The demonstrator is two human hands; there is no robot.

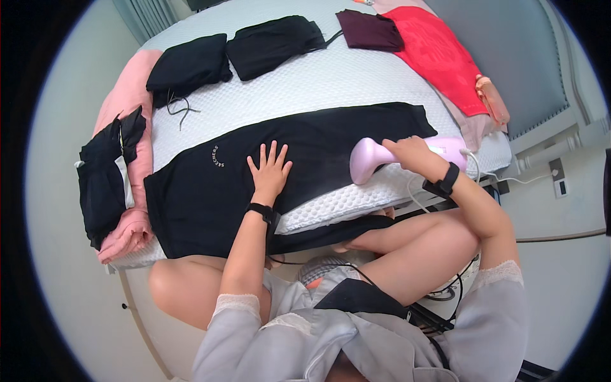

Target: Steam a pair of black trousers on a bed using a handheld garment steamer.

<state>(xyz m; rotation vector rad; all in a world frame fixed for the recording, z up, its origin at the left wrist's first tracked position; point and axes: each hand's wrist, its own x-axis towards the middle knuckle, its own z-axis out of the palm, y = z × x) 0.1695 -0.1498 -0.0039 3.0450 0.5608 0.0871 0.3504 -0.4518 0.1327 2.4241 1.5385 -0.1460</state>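
Note:
Black Skechers trousers (210, 205) lie spread along the near side of a white quilted mattress (363, 86). One leg hangs over the mattress edge towards my lap. My left hand (270, 171) rests flat on the trousers, fingers spread, right of the printed logo. My right hand (414, 153) grips a pink handheld garment steamer (366, 162) by its handle. The steamer's broad head is at the lower edge of the upper trouser leg; whether it touches the cloth I cannot tell. A white cord (472, 164) runs from the handle's end.
Folded black garments (191, 62) and a folded dark maroon garment (370, 31) lie at the back. More dark clothes (107, 176) sit on a rolled pink quilt (129, 100) at left. A red cloth (437, 57) and a pinkish bottle (493, 100) are near the padded headboard (515, 62).

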